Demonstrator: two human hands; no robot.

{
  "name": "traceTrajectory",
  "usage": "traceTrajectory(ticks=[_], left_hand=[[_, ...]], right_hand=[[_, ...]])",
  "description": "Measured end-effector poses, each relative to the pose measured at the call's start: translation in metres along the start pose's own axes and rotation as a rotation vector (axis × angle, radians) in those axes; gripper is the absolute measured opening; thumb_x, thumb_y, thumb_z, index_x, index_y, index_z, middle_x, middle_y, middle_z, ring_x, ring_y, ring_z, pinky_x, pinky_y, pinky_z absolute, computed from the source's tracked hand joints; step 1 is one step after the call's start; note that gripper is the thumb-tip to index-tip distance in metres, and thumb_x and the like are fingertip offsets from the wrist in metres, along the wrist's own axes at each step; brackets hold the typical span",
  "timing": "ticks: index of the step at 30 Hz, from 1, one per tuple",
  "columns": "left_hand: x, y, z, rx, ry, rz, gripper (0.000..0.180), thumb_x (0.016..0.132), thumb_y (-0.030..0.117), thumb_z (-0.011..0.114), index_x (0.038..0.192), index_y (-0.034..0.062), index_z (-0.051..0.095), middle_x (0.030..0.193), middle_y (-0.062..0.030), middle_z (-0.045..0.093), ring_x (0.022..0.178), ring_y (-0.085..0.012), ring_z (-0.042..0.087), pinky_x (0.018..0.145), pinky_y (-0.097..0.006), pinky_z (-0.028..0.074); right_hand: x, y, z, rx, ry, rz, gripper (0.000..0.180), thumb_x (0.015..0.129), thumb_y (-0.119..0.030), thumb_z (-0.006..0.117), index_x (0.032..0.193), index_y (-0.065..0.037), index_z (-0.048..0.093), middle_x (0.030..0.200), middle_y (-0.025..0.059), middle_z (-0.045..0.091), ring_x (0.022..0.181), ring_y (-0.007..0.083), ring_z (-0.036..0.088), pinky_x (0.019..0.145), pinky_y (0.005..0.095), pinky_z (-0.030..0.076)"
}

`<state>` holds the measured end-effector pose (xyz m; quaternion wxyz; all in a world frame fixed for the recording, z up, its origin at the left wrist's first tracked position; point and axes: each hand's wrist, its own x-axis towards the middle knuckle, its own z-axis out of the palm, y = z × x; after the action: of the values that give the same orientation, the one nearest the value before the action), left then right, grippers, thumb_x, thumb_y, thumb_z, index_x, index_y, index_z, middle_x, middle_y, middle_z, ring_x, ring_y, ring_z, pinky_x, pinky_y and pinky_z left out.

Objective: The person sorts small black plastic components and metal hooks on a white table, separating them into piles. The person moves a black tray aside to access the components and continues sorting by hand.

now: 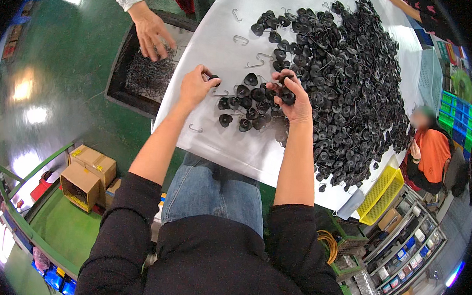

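My left hand [194, 89] is closed in a pinch on a small black suction cup [214, 79], partly covered by the fingertips. To the right of it, my right hand [299, 104] has its fingers curled round several black suction cups [287, 97]; how many is hidden. Between and below my hands lies a loose group of black suction cups [247, 102], some with thin wire hooks showing. Several bare metal S-shaped hooks [241, 40] lie scattered on the white tabletop [212, 48], one of them near the table's front left edge.
A big heap of black hooked cups [347, 95] covers the table's right side. Left of the table, another person's hand [152, 31] reaches into a dark crate [116, 80] of wire hooks. A yellow basket [381, 195] stands at the right edge, near a person in orange [433, 154]. Cardboard boxes [86, 173] sit lower left.
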<state>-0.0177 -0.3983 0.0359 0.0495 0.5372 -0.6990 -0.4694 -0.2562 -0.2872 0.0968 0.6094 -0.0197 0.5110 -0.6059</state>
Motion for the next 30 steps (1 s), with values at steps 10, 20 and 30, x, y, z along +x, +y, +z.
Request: traceTrajectory(ticks=[10,20,30], left_hand=[[-0.018,0.015,-0.039,-1.186,-0.637,-0.08,0.021,0.085,0.024,0.063,0.099,0.0089,0.057,0.097,-0.0037,0.057,0.084,-0.0165,0.058,0.057,-0.023,0.047],[-0.019,0.059,0.077,0.199,0.072,0.345,0.033,0.075,0.031,0.071,0.097,0.008,0.063,0.082,-0.0123,0.065,0.079,-0.0301,0.063,0.069,-0.041,0.048],[0.017,0.056,-0.013,-0.737,-0.529,-0.015,0.018,0.085,0.022,0.064,0.094,0.0058,0.064,0.082,-0.0026,0.062,0.076,-0.0128,0.06,0.062,-0.026,0.048]], right_hand=[[0.058,0.047,0.034,-1.68,0.304,-0.225,0.034,0.071,-0.032,0.074,0.085,-0.003,0.066,0.081,0.0141,0.066,0.081,0.0275,0.064,0.073,0.0384,0.05],[-0.006,-0.001,-0.026,0.323,-0.253,-0.114,0.009,0.088,-0.013,0.056,0.096,-0.008,0.057,0.091,0.0039,0.058,0.075,0.0167,0.058,0.047,0.0218,0.041],[0.008,0.017,-0.018,-1.749,0.297,-0.154,0.038,0.075,-0.035,0.07,0.101,-0.01,0.06,0.091,0.0135,0.067,0.088,0.0325,0.064,0.073,0.0412,0.05]])
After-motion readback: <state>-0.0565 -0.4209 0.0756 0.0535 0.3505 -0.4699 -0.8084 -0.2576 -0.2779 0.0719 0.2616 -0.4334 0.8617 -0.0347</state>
